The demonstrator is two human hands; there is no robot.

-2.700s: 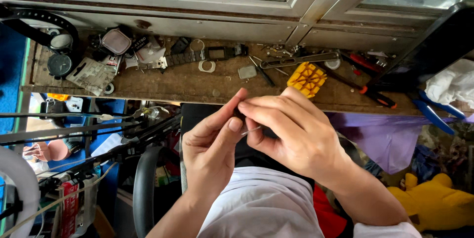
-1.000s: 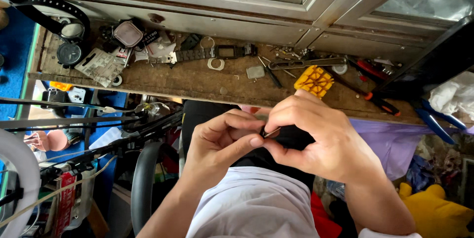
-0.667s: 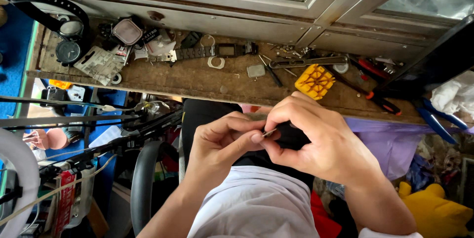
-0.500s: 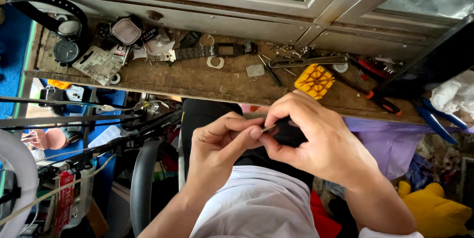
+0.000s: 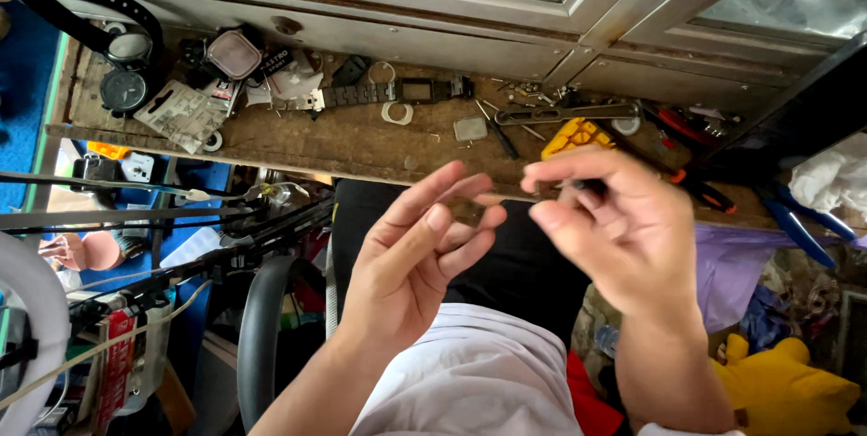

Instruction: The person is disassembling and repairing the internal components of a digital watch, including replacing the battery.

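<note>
My left hand (image 5: 420, 264) is raised in front of my chest and pinches a small round greyish part (image 5: 467, 210) between thumb and fingertips. A short gap to the right, my right hand (image 5: 628, 237) pinches a small dark tool (image 5: 578, 187) between thumb and forefinger. Most of the tool is hidden by the fingers. Both hands hover just in front of the worn wooden bench (image 5: 352, 142), touching nothing on it.
The bench holds a black-strapped watch (image 5: 126, 47), a square-faced watch (image 5: 235, 53), a digital watch on a metal band (image 5: 397, 93), a yellow block (image 5: 578, 133) and red-handled pliers (image 5: 686, 124). Blue-handled pliers (image 5: 804, 224) lie to the right. A window frame runs behind.
My hands were pressed together over the small part with the tool at it. They have now drawn apart, the left keeping the part and the right the tool.
</note>
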